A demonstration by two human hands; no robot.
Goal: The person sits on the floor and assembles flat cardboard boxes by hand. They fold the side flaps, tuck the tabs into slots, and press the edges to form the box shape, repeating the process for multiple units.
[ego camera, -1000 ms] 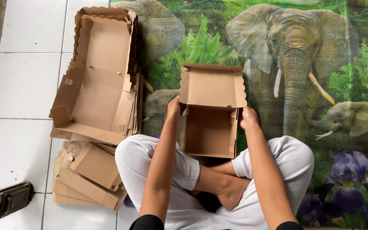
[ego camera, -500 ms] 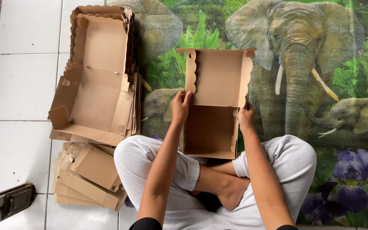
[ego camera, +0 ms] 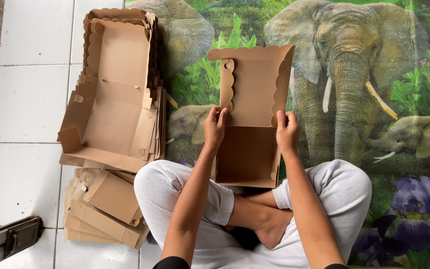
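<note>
Between the crossed legs and the elephant-print mat (ego camera: 384, 60), the left hand (ego camera: 215, 127) pinches the left wall of a brown cardboard box (ego camera: 247, 154) near the lid hinge, while the right hand (ego camera: 287, 132) grips the right wall. Its scalloped lid (ego camera: 255, 82) stands open, away from the person. Well to the left lie a stack of opened boxes (ego camera: 113, 104) and a pile of flat blanks (ego camera: 103, 211) on white tiles (ego camera: 26, 99).

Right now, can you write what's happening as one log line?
left hand: on cardboard box hinge | right hand: same, other side | lid open | flat box stack: on floor beside
</note>
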